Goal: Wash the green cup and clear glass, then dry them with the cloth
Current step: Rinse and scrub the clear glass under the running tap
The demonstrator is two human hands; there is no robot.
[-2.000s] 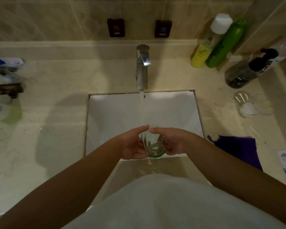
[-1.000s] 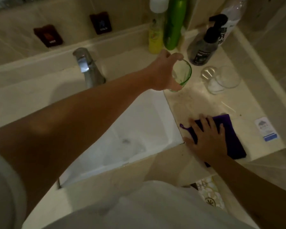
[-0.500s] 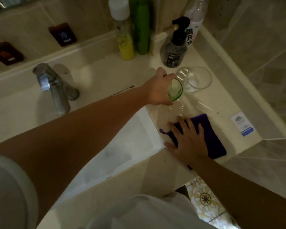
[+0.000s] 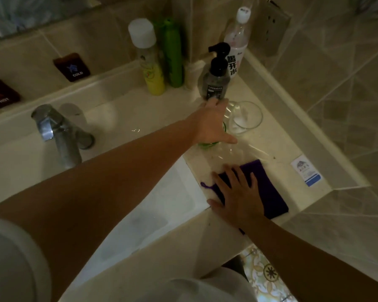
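My left hand (image 4: 210,125) reaches across the sink to the counter on the right and holds the green cup (image 4: 205,145) from above. The cup stands on the counter, and only a strip of its green edge shows under the palm. Just right of it the clear glass (image 4: 247,115) lies on its side. Nearer to me the purple cloth (image 4: 271,192) lies flat on the counter beside the basin. My right hand (image 4: 238,195) rests on its left half with the fingers spread and straight.
The white sink basin (image 4: 162,203) sits under my left forearm, with the metal faucet (image 4: 57,131) at its back left. A black pump bottle (image 4: 216,77), a yellow bottle (image 4: 150,68), a green bottle (image 4: 172,53) and a water bottle (image 4: 236,44) crowd the back corner. Tiled walls close the right side.
My left hand carried the green cup from the running tap over to the right counter and lowered it beside the clear glass. My right hand left the cup and came to rest on the cloth.
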